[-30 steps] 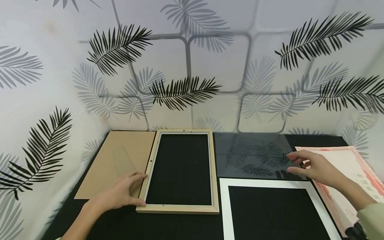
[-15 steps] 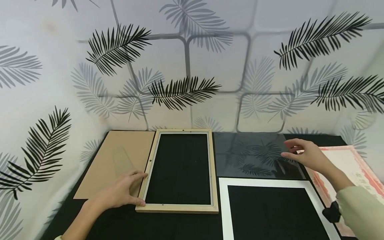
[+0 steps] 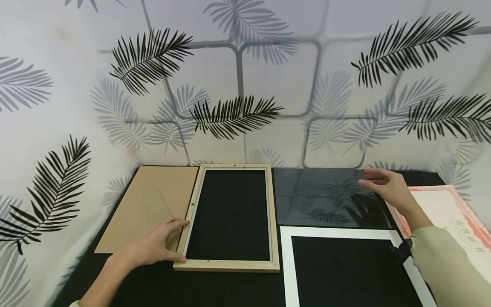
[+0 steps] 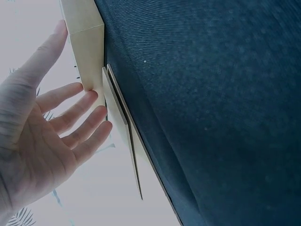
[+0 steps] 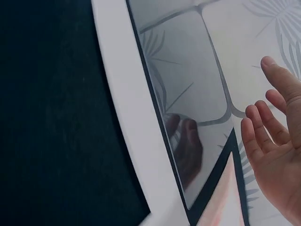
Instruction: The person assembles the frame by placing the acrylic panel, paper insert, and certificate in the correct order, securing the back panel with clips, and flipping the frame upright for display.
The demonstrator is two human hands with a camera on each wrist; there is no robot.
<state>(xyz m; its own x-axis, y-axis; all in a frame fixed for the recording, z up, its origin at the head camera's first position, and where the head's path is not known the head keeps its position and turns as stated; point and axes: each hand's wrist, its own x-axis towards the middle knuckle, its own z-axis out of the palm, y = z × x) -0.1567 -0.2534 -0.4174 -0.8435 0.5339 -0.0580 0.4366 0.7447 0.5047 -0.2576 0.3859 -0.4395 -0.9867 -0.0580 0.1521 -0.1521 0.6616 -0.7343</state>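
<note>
A light wooden picture frame [image 3: 226, 267] lies on the black cloth, the cloth showing through its opening. My left hand [image 3: 153, 243] rests at the frame's lower left corner, thumb on the corner and fingertips against the left side. In the left wrist view, those fingers [image 4: 77, 112] stretch out, nearly straight, to the wood. To the right of the frame lies a clear, shiny sheet [image 3: 307, 200] that mirrors the wall. Over its right end hovers my right hand [image 3: 391, 187], loosely curled and holding nothing; its reflection shows in the sheet.
A brown backing board [image 3: 165, 179] with a thin tapered flap [image 4: 117, 103] lies left of the frame. In front of the clear sheet is a white mat border [image 3: 345, 232]. A pink-bordered printed paper [image 3: 437, 204] lies at the far right. Leaf-patterned fabric [image 3: 276, 76] hangs behind.
My right hand has moved up and to the left, from beside the pink-bordered paper to over the clear sheet's right end. The left hand and the frame have stayed put.
</note>
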